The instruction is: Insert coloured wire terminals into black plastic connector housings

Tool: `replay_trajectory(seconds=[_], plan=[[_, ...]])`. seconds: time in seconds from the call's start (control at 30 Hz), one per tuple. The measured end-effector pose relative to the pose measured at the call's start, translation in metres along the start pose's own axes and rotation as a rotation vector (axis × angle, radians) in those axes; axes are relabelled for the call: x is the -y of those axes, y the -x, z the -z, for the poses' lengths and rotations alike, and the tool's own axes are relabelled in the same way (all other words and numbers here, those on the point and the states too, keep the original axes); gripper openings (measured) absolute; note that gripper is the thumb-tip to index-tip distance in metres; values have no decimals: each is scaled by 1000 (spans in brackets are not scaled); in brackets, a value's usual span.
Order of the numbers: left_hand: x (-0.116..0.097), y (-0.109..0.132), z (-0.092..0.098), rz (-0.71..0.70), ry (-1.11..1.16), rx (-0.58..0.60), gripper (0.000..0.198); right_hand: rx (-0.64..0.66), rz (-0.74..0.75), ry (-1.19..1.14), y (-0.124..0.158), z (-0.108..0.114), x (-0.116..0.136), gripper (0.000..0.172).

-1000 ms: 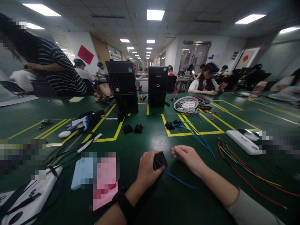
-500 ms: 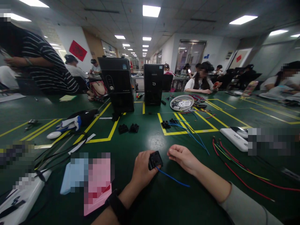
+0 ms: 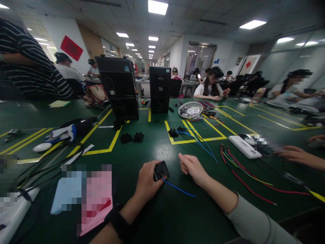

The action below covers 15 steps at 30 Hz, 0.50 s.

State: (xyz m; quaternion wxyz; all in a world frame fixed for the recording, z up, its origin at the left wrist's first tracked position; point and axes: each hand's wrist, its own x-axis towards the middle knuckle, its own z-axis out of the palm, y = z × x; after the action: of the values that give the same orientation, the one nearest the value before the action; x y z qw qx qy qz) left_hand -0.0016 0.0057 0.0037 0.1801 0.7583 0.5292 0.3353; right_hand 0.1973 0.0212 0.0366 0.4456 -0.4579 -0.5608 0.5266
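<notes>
My left hand [image 3: 148,178] is closed around a black terminal block [image 3: 161,170], held just above the green table. From its lower edge a blue wire [image 3: 180,191] runs out to the right, its far end free. To the right of the block, and apart from it, is my right hand [image 3: 191,168]. Its fingers are curled together near the thumb; whether anything small is between them is hidden. Farther back lie two similar black blocks [image 3: 132,137] side by side. Another pair of black blocks [image 3: 177,131] has blue wires attached.
Red, yellow and green wires [image 3: 243,171] lie to the right, near a white power strip [image 3: 245,147] and another person's hand [image 3: 291,154]. Two black computer towers [image 3: 118,89] and a white basket [image 3: 190,110] stand at the back. Pink packaging [image 3: 98,200] is at left.
The view has swung slightly right, so everything sits farther left. Another person's hand has come in at the right edge. My left hand keeps hold of the terminal block; my right hand's fingers have shifted slightly.
</notes>
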Motion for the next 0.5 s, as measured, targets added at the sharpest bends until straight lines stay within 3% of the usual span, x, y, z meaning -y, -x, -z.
replay_trajectory(seconds=[0.1, 0.17, 0.27, 0.33, 0.5], plan=[[2, 0, -2, -5, 9, -29, 39, 200, -9, 165, 9, -4, 6, 49], [3, 0, -2, 9, -10, -59, 40, 332, 10, 280, 17, -8, 8, 38], [2, 0, -1, 39, -60, -94, 42, 456, 100, 440, 29, -13, 7, 30], [0, 0, 0, 48, -74, -94, 42, 459, 164, 538, 33, -16, 6, 27], [-1, 1, 1, 67, -75, -79, 40, 313, 277, 731, 35, -18, 9, 24]])
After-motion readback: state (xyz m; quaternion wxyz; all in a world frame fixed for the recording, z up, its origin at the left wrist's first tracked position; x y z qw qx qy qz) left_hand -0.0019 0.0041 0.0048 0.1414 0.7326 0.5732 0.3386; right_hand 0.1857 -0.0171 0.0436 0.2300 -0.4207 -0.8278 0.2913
